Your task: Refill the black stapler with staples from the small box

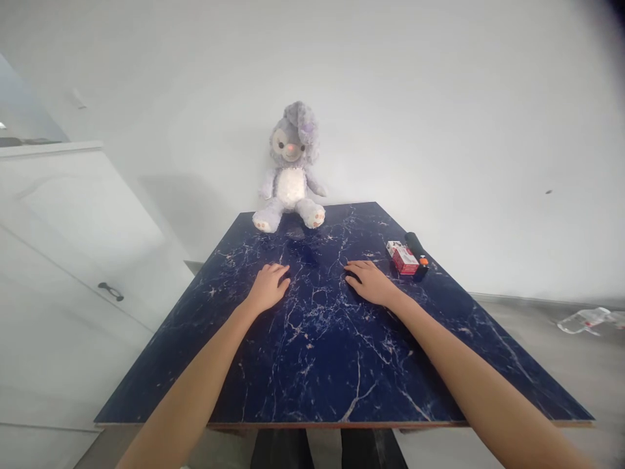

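Observation:
My left hand (268, 286) rests on the dark blue marbled table (312, 365), left of its middle, with fingers apart and nothing held. On the right, my right hand (370, 282) lies on the same surface, its fingers spread and holding nothing. A light purple plush toy (291, 176) sits upright at the back edge, beyond both hands. Nearest to my right hand is a red and white box (404, 258). Beside that box, along the right edge, lies a black object (416, 251) with an orange part.
A white cabinet (63, 260) with a dark handle stands to the left of the table. The pale wall (439, 117) rises behind the toy. On the floor at the right lies a clear plastic item (586, 320).

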Available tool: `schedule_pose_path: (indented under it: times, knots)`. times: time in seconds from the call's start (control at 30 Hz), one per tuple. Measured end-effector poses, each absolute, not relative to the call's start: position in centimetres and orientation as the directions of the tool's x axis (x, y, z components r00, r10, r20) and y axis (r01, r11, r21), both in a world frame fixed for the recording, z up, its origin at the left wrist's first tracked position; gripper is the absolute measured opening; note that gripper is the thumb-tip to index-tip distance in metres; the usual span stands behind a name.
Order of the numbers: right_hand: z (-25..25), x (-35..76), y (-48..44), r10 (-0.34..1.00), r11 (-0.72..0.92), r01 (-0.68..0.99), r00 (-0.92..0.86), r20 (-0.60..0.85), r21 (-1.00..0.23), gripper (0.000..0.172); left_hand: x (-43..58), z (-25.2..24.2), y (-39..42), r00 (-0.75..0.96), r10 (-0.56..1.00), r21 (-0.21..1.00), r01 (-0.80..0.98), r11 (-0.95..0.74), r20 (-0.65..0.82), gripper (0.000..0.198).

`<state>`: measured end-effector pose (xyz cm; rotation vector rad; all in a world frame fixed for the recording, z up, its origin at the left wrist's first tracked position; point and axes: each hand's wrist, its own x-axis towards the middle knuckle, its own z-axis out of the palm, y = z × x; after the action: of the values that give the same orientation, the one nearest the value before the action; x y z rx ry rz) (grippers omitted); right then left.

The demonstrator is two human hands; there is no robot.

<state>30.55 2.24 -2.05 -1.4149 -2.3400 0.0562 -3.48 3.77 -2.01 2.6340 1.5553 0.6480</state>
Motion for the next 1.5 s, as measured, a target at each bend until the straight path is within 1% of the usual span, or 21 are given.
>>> schedule_pose_path:
  times: [0.07,0.13,0.2,0.3,0.37,0.53,0.63,0.7,0.77,0.83,0.9,0.93,1.0,1.1,1.17,1.2,1.27,1.33,1.4,1.47,1.5]
  knots:
    - [-1.9,30.4,2.0,0.881,0.446,0.852,-0.365,0.301,-0.275,0.049,-3.2,-2.2,3.7,0.386,0.855,0.212,0.856,-0.472,0.347,0.054]
    - [-1.8,30.3,1.8,0.914,0.383,0.86,-0.3,0.273,-0.337,0.062,-2.8,-2.3,3.5,0.341,0.868,0.22,0.873,-0.434,0.361,0.064]
    - [-1.7,30.3,1.7,0.928,0.354,0.859,-0.273,0.254,-0.37,0.069,-2.6,-2.3,3.3,0.315,0.879,0.221,0.886,-0.407,0.358,0.064]
    - [-1.9,30.5,1.9,0.896,0.433,0.845,-0.364,0.256,-0.313,0.054,-2.4,-2.4,3.2,0.36,0.883,0.183,0.887,-0.424,0.302,0.053]
    - [-1.9,30.6,2.0,0.876,0.468,0.843,-0.403,0.265,-0.265,0.045,-2.4,-2.6,3.3,0.388,0.883,0.162,0.885,-0.437,0.264,0.053]
    - [-1.5,30.6,1.9,0.887,0.413,0.882,-0.332,0.321,-0.227,0.036,-2.2,-2.7,3.2,0.368,0.898,0.174,0.894,-0.414,0.242,0.057]
    - [-1.4,30.4,1.7,0.886,0.414,0.887,-0.341,0.314,-0.203,0.034,-1.5,-1.9,2.7,0.362,0.887,0.194,0.885,-0.424,0.288,0.053]
    - [-1.5,30.1,1.6,0.876,0.407,0.896,-0.328,0.352,-0.177,0.035,-0.7,-1.4,2.2,0.345,0.879,0.233,0.873,-0.429,0.328,0.05]
    - [-1.5,29.6,1.4,0.859,0.346,0.924,-0.242,0.452,-0.163,0.037,0.0,-1.2,1.7,0.341,0.881,0.294,0.849,-0.439,0.329,0.056]
    - [-1.3,29.1,1.3,0.826,0.269,0.945,-0.129,0.549,-0.183,0.04,0.6,-1.1,1.4,0.372,0.875,0.331,0.82,-0.466,0.31,0.069]
    - [-1.0,28.7,1.1,0.802,0.24,0.946,-0.066,0.593,-0.219,0.044,1.0,-1.1,1.2,0.422,0.851,0.32,0.797,-0.512,0.311,0.074]
    - [-0.9,28.6,1.0,0.8,0.241,0.942,-0.056,0.597,-0.234,0.046,1.1,-1.2,1.1,0.444,0.837,0.301,0.79,-0.534,0.32,0.071]
    - [-0.9,28.7,1.0,0.826,0.258,0.931,-0.074,0.559,-0.258,0.051,1.0,-1.2,1.2,0.478,0.812,0.262,0.78,-0.567,0.335,0.056]
    - [-1.7,29.2,1.3,0.895,0.346,0.9,-0.231,0.382,-0.265,0.05,0.8,-1.2,1.2,0.497,0.8,0.242,0.775,-0.583,0.337,0.042]
    - [-2.2,29.4,1.5,0.9,0.402,0.88,-0.327,0.289,-0.253,0.047,0.8,-1.4,1.3,0.479,0.812,0.274,0.775,-0.569,0.334,0.05]
    - [-2.3,29.4,1.5,0.895,0.416,0.877,-0.348,0.279,-0.239,0.045,0.9,-1.4,1.3,0.467,0.82,0.298,0.773,-0.56,0.329,0.058]
    - [-1.9,29.3,1.5,0.872,0.428,0.882,-0.346,0.345,-0.197,0.04,1.0,-1.3,1.4,0.445,0.834,0.344,0.766,-0.543,0.325,0.073]
    - [-0.9,29.6,1.5,0.827,0.404,0.901,-0.289,0.482,-0.155,0.038,0.6,-0.7,1.6,0.42,0.834,0.356,0.765,-0.537,0.357,0.082]
    - [0.4,30.9,1.7,0.767,0.285,0.942,-0.115,0.631,-0.175,0.042,-0.9,0.4,2.3,0.346,0.818,0.332,0.787,-0.52,0.46,0.087]
    - [1.3,33.3,2.1,0.701,0.07,0.95,0.17,0.693,-0.303,0.05,-3.7,1.3,3.3,0.171,0.776,0.347,0.822,-0.452,0.607,0.083]
    - [1.5,34.8,2.3,0.671,-0.047,0.919,0.319,0.669,-0.391,0.057,-5.5,1.6,3.9,0.026,0.744,0.401,0.829,-0.389,0.668,0.077]
